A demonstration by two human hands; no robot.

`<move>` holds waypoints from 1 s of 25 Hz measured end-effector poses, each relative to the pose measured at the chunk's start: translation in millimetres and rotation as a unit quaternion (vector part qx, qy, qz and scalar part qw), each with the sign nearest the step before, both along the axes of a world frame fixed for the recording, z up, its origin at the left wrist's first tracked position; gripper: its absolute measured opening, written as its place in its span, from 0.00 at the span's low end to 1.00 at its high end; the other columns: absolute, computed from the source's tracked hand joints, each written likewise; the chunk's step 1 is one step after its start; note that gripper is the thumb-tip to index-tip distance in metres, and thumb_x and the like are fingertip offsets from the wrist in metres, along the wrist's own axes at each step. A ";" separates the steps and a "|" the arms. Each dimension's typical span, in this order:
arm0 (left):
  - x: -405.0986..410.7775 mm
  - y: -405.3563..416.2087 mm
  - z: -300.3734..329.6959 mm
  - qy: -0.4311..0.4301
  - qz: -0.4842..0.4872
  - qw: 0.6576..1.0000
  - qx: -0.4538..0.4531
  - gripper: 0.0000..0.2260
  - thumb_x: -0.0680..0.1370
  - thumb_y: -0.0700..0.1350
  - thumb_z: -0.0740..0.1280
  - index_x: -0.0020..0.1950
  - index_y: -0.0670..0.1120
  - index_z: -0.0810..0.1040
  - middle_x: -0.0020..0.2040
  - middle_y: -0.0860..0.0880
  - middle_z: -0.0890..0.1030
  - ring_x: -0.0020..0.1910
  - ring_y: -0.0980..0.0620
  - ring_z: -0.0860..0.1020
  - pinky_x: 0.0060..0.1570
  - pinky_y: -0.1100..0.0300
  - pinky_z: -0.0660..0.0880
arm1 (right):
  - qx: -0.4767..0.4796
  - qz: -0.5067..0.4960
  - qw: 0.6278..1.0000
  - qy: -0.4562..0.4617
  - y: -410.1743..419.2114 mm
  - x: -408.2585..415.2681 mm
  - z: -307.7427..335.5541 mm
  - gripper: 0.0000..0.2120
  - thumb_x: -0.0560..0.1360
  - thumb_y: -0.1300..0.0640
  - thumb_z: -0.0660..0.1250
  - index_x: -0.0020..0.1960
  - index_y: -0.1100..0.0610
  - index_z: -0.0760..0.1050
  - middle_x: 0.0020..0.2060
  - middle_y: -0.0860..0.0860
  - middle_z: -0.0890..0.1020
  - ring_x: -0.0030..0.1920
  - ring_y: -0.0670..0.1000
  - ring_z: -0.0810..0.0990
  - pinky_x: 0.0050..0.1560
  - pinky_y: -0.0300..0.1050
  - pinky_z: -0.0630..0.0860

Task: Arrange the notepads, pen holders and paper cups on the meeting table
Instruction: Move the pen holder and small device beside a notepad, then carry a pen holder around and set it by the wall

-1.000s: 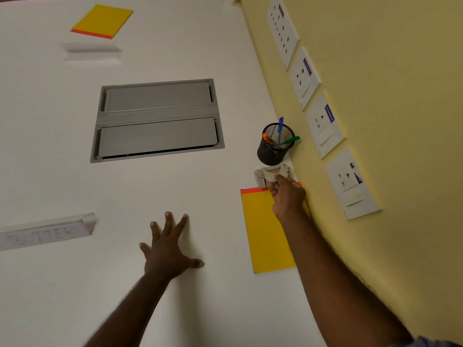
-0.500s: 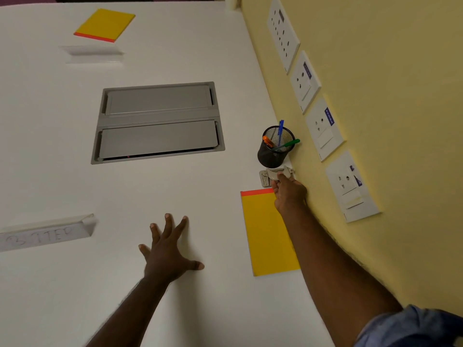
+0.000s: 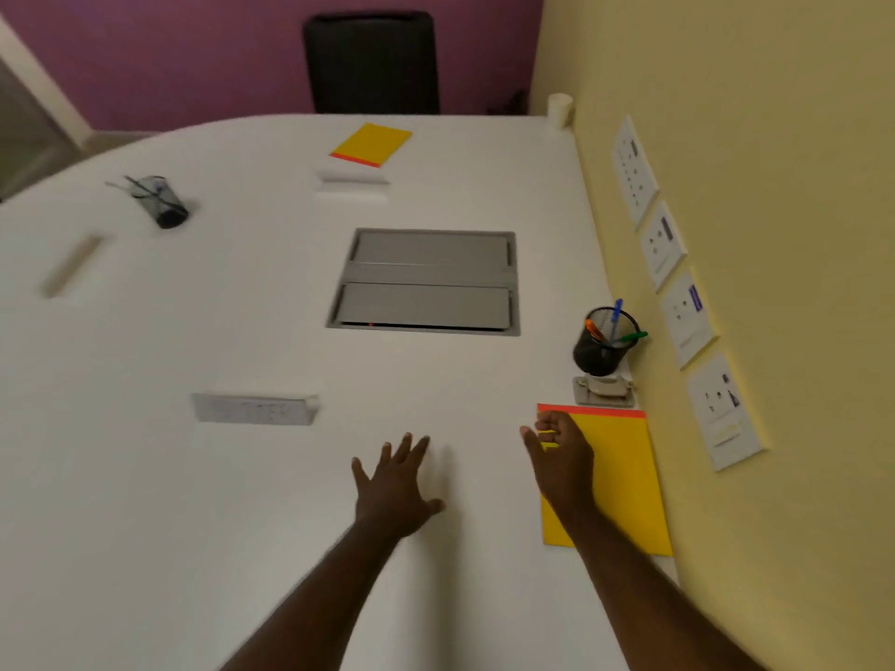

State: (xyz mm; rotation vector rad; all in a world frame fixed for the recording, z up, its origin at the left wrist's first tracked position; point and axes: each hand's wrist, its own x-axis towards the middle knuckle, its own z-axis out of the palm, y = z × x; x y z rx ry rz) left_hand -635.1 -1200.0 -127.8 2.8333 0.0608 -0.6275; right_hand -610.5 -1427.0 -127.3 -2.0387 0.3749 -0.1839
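A yellow notepad with a red top strip lies at the table's right edge. My right hand hovers over its left side, fingers loosely curled, holding nothing. Beyond the pad sits a grey hole punch, and behind that a black mesh pen holder with several pens. My left hand rests flat on the white table, fingers spread. A second yellow notepad lies at the far side. Another pen holder stands far left. A paper cup stands in the far right corner.
A grey cable hatch is set in the table's middle. Name cards stand near me, far left and by the far notepad. A black chair stands beyond. The yellow wall with socket plates borders the right edge.
My right hand has let go of the hole punch and drawn back over the notepad. The view has lifted, showing the far table end, chair and cup.
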 end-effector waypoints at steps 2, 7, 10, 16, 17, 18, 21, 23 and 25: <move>-23.8 11.2 23.8 -0.035 0.015 0.999 0.009 0.41 0.73 0.65 0.66 0.79 0.58 0.48 0.81 0.55 0.48 0.80 0.50 0.46 0.71 0.35 0.38 | -0.062 0.128 0.990 -0.007 22.7 -15.2 11.2 0.16 0.73 0.55 0.73 0.59 0.57 0.76 0.54 0.51 0.81 0.55 0.51 0.79 0.52 0.43 0.76; -94.7 67.1 93.8 -0.150 0.079 0.983 0.072 0.37 0.76 0.64 0.63 0.79 0.54 0.52 0.80 0.54 0.53 0.80 0.49 0.47 0.72 0.36 0.36 | -0.181 0.349 0.909 -0.136 97.0 -39.6 58.3 0.18 0.71 0.51 0.75 0.59 0.54 0.77 0.57 0.49 0.81 0.60 0.52 0.79 0.60 0.51 0.74; -142.3 106.5 126.6 -0.198 0.134 0.964 0.116 0.35 0.76 0.63 0.62 0.79 0.53 0.53 0.80 0.54 0.56 0.80 0.49 0.49 0.72 0.36 0.36 | -0.221 0.425 0.853 -0.206 150.4 -56.3 89.4 0.19 0.72 0.51 0.74 0.60 0.53 0.77 0.59 0.48 0.80 0.63 0.54 0.77 0.62 0.53 0.71; -237.9 180.0 172.9 -0.216 0.289 0.926 0.110 0.37 0.74 0.64 0.65 0.78 0.55 0.54 0.79 0.55 0.58 0.79 0.50 0.52 0.73 0.38 0.40 | -0.190 0.530 0.763 -0.317 265.5 -100.7 131.6 0.22 0.72 0.50 0.73 0.64 0.54 0.75 0.65 0.50 0.77 0.68 0.55 0.73 0.65 0.55 0.68; -255.1 193.1 177.6 -0.226 0.310 0.916 0.114 0.37 0.74 0.64 0.66 0.77 0.55 0.54 0.79 0.55 0.59 0.79 0.49 0.52 0.73 0.38 0.41 | -0.178 0.545 0.752 -0.324 286.8 -111.3 135.9 0.23 0.73 0.50 0.73 0.65 0.54 0.74 0.66 0.50 0.77 0.69 0.55 0.72 0.66 0.55 0.67; -271.1 206.4 181.8 -0.233 0.331 0.907 0.118 0.38 0.73 0.64 0.67 0.77 0.56 0.54 0.79 0.55 0.59 0.79 0.49 0.52 0.73 0.38 0.42 | -0.169 0.561 0.741 -0.330 307.4 -121.5 140.6 0.24 0.73 0.49 0.73 0.66 0.54 0.73 0.67 0.50 0.76 0.70 0.55 0.71 0.66 0.55 0.67; -327.5 254.6 189.1 -0.255 0.403 0.871 0.120 0.38 0.72 0.63 0.68 0.77 0.56 0.55 0.78 0.54 0.61 0.79 0.48 0.53 0.73 0.36 0.42 | -0.158 0.602 0.699 -0.353 373.0 -157.4 152.4 0.24 0.73 0.48 0.72 0.66 0.54 0.72 0.68 0.50 0.75 0.71 0.55 0.70 0.65 0.55 0.67; -363.5 290.0 191.7 -0.275 0.445 0.844 0.116 0.38 0.72 0.62 0.69 0.76 0.56 0.56 0.77 0.53 0.62 0.78 0.47 0.55 0.73 0.37 0.44 | -0.152 0.622 0.678 -0.360 413.9 -181.7 158.3 0.25 0.73 0.48 0.72 0.67 0.53 0.72 0.68 0.50 0.75 0.71 0.55 0.69 0.65 0.55 0.67; -399.1 332.7 191.1 -0.286 0.474 0.824 0.119 0.37 0.72 0.62 0.69 0.76 0.56 0.56 0.78 0.53 0.61 0.79 0.47 0.54 0.73 0.37 0.46 | -0.151 0.636 0.661 -0.369 460.3 -206.5 162.1 0.25 0.73 0.48 0.72 0.67 0.53 0.71 0.69 0.51 0.74 0.72 0.56 0.69 0.65 0.55 0.67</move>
